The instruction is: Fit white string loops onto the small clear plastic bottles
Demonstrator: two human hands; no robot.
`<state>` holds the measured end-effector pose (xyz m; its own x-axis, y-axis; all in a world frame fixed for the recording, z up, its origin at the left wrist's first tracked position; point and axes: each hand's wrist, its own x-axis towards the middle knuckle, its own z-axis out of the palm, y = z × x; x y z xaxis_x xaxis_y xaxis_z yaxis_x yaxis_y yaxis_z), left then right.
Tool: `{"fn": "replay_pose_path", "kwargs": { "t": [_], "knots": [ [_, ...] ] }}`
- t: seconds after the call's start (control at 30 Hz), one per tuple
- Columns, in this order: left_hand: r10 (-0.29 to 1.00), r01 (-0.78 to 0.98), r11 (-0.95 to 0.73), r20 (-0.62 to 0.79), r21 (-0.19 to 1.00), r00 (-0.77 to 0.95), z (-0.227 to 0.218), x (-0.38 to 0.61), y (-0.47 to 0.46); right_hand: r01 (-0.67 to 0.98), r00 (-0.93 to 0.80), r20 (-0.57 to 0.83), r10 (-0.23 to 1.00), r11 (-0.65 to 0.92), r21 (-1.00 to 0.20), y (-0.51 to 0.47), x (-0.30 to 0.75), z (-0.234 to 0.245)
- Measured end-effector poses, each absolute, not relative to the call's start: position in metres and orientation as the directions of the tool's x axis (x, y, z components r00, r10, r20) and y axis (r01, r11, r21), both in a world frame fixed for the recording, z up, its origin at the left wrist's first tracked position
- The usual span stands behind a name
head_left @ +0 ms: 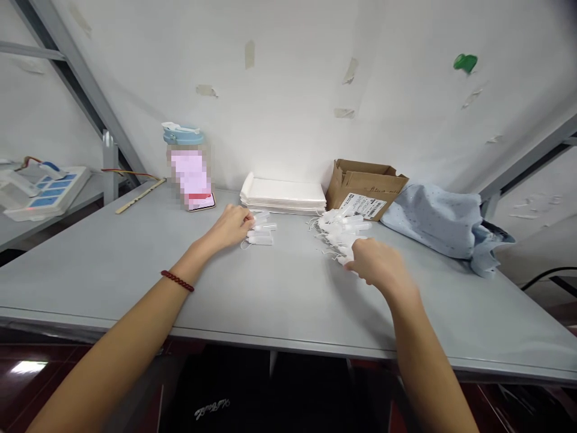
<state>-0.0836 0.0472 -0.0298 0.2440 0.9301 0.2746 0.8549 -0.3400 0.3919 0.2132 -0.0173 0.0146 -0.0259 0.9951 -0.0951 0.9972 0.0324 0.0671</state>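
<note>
A short row of small, translucent white tubes (261,240) with thin strings lies on the table, left of centre. My left hand (232,225) rests at the left ends of this row, its fingers bunched closed; what is between the fingertips is hidden. To the right, a loose pile of similar white tubes (349,224) spreads out, strings pointing left. My right hand (378,261) is at the near edge of that pile, with thumb and fingers closed around a tube there, mostly covered by the hand.
A stack of flat white packets (283,195) stands against the wall, beside an open cardboard box (365,186). Bluish-grey cloth (433,219) lies at right. A phone (202,203) leans by a blue-lidded container (184,135). A wooden stick (139,196) and a white device (49,192) are left.
</note>
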Motion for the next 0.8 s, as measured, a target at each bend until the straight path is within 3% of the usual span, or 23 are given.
{"fn": "replay_pose_path", "kwargs": {
  "t": [0.13, 0.33, 0.53, 0.67, 0.8],
  "knots": [
    [0.945, 0.854, -0.302, 0.254, 0.423, 0.208, -0.024, -0.095, 0.046, 0.995, -0.058, -0.234, 0.971, 0.075, 0.065, -0.017, 0.208, 0.015],
    [0.953, 0.879, -0.254, 0.26, 0.404, 0.156, -0.018, -0.097, 0.041, 0.987, -0.15, -0.204, 0.967, 0.16, 0.034, -0.014, 0.211, 0.011],
    [0.938, 0.879, -0.287, 0.3, 0.381, 0.175, -0.015, -0.09, 0.039, 0.919, -0.278, -0.076, 0.957, 0.242, -0.312, -0.013, 0.214, 0.012],
    [0.904, 0.846, -0.361, 0.369, 0.392, 0.215, -0.018, -0.081, 0.037, 0.871, -0.256, 0.007, 0.967, 0.233, -0.431, -0.01, 0.21, 0.01],
    [0.908, 0.718, -0.405, 0.34, 0.566, 0.245, -0.018, -0.063, 0.029, 0.793, -0.272, 0.029, 0.962, 0.241, -0.56, -0.01, 0.204, 0.008]
  ]
}}
